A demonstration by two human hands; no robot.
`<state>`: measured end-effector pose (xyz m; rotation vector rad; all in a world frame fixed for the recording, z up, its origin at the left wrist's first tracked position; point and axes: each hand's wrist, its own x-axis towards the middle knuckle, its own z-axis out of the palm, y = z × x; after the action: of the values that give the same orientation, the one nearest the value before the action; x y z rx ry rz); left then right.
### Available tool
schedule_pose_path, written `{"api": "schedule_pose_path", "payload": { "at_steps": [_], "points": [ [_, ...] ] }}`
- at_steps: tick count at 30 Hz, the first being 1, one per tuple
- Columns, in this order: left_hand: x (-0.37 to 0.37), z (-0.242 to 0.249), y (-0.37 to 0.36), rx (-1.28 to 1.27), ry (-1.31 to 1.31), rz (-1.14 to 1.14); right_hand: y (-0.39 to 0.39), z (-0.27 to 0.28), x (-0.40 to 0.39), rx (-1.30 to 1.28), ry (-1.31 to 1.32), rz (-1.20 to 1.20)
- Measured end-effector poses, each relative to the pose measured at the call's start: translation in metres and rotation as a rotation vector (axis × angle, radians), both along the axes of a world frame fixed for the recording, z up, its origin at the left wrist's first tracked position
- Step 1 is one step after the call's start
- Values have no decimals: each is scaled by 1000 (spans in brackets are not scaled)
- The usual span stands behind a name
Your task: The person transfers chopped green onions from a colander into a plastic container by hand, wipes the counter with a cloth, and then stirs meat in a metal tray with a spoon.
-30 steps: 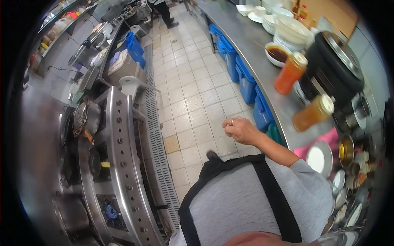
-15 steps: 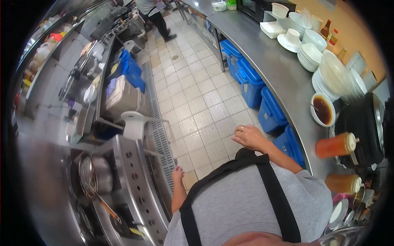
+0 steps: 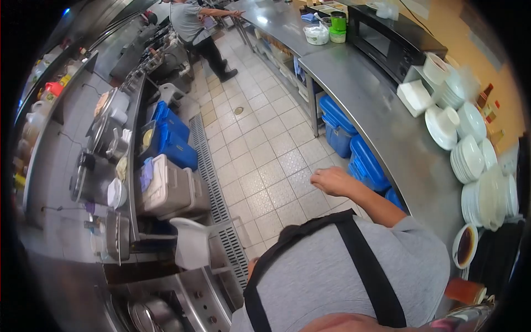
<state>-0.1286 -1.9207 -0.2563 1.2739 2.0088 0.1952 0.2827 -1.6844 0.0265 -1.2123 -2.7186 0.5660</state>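
My right hand (image 3: 332,181) hangs in front of my body above the tiled floor, fingers loosely bent, with nothing visible in it. Nearest to it are the blue lidded bins (image 3: 366,165) under the steel counter (image 3: 365,94) on my right. Of my left hand (image 3: 253,266), only a sliver shows past my apron; its fingers are hidden. A white plastic chair (image 3: 191,243) stands just to its left, beside the floor drain grating (image 3: 213,171).
Another person (image 3: 193,33) stands up the aisle, one arm stretched over the counter. Stacked white bowls (image 3: 467,160), a bowl of dark sauce (image 3: 465,246) and a microwave (image 3: 381,39) sit on the right. Storage bins (image 3: 171,191) and a stove (image 3: 193,301) line the left.
I have moved forward along the aisle; stove, bowls and sauce bottles slide back and down. My left hand has gone mostly behind my apron. The other person's outstretched arm now shows.
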Motion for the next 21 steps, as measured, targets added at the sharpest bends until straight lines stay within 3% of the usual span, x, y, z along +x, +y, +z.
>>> {"api": "schedule_pose_path", "payload": {
  "at_steps": [5,11,17,21],
  "points": [
    [-57,-14,139,63,-88,120,144,5,-71,37,97,83],
    [-164,20,326,114,-151,192,302,2,-107,188,189,-41],
    [-217,30,551,133,-307,310,464,41,-72,428,257,-444],
    [-202,26,704,261,-447,305,578,49,-18,667,211,-676]
  ]
}}
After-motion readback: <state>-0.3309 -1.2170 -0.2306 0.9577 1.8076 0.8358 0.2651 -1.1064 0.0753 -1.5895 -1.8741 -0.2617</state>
